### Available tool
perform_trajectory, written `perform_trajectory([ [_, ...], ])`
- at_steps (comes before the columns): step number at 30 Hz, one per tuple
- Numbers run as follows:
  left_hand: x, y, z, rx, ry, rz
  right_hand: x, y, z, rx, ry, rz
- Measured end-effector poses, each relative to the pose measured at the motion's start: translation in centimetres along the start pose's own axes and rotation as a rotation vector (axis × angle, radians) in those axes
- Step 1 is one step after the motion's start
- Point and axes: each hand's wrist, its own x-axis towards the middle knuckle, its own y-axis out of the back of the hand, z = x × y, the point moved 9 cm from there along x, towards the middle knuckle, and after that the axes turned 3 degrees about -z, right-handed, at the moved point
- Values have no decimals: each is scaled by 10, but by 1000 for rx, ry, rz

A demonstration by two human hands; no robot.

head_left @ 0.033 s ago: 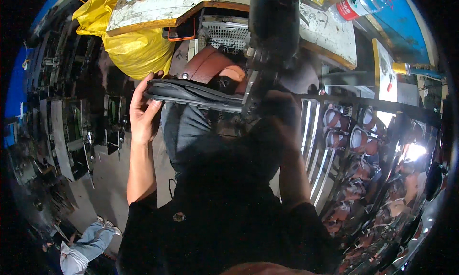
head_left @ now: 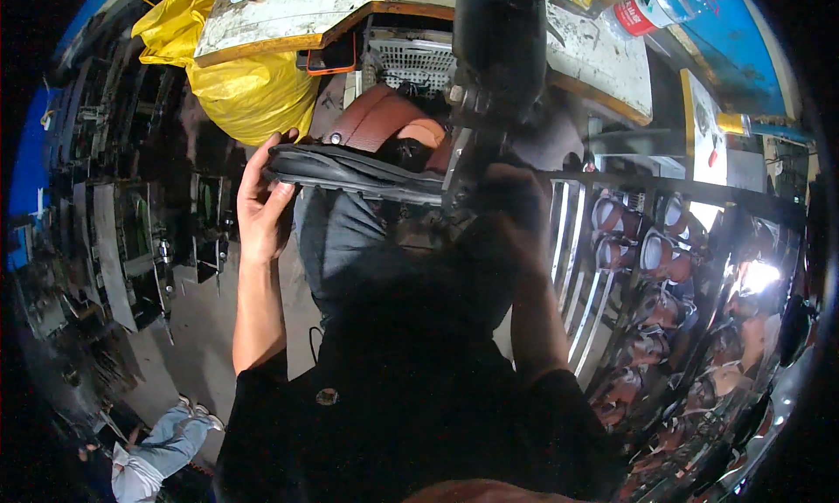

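A brown leather sandal with a thick black sole (head_left: 376,120) sits above the lap, its right end at a dark metal machine column (head_left: 500,53). The left hand (head_left: 265,199) pinches the sole's left end; the shadowed right hand's (head_left: 514,193) grip cannot be told. Beyond stands a worn white-topped workbench (head_left: 293,13).

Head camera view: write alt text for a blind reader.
A person's left hand grips a black-soled brown shoe beside a dark upright machine; the right hand is in deep shadow. Brown sandals sit in rows at right.

Around lie a yellow bag (head_left: 253,97), bottle (head_left: 662,9), perhaps a phone (head_left: 331,59).
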Motion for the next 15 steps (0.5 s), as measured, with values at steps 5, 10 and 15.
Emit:
perform_trajectory([
  [5,-1,-1,6,261,62,32,3,-10,-4,-121,-57,45],
  [10,1,-38,32,757,-296,-50,6,-15,-12,-402,7,-3],
  [15,7,-152,61,1046,-441,-490,7,-22,-26,-585,81,-17],
])
